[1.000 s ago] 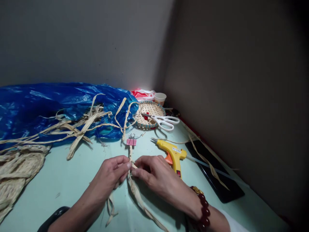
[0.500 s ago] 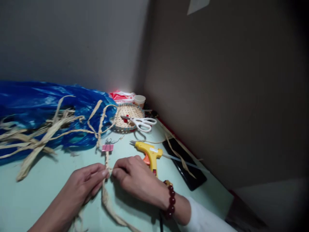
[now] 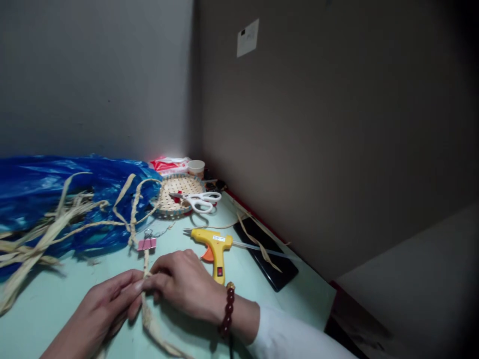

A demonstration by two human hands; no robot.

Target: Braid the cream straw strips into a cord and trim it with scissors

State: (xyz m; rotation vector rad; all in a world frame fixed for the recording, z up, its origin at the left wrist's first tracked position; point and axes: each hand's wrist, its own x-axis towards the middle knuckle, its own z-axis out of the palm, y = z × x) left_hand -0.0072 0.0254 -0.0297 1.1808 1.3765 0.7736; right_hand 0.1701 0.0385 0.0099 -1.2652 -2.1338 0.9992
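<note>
A pale cord braided from dried husk (image 3: 146,260) is clamped at its far end by a pink binder clip (image 3: 147,244). My left hand (image 3: 103,305) pinches the cord just below the clip between thumb and fingers. Close against it, my right hand (image 3: 185,284), with a dark red bead bracelet (image 3: 226,313) at the wrist, pinches the husk at the same spot. The exact strands between the fingertips are hidden. A loose husk strip (image 3: 151,325) trails from the hands toward the near edge of the view.
Right of the hands lies a yellow glue gun (image 3: 216,242), its glue stick reaching over a black phone-like slab (image 3: 267,257). White-handled scissors (image 3: 202,201) rest on a woven tray (image 3: 168,213). Husk strips (image 3: 48,234) lie across a blue plastic bag (image 3: 108,172). A paper cup (image 3: 196,168) stands behind.
The view has swung right and up, so everything sits further left and lower. My right hand has closed in on the left, its fingertips now meeting the left hand's at the cord.
</note>
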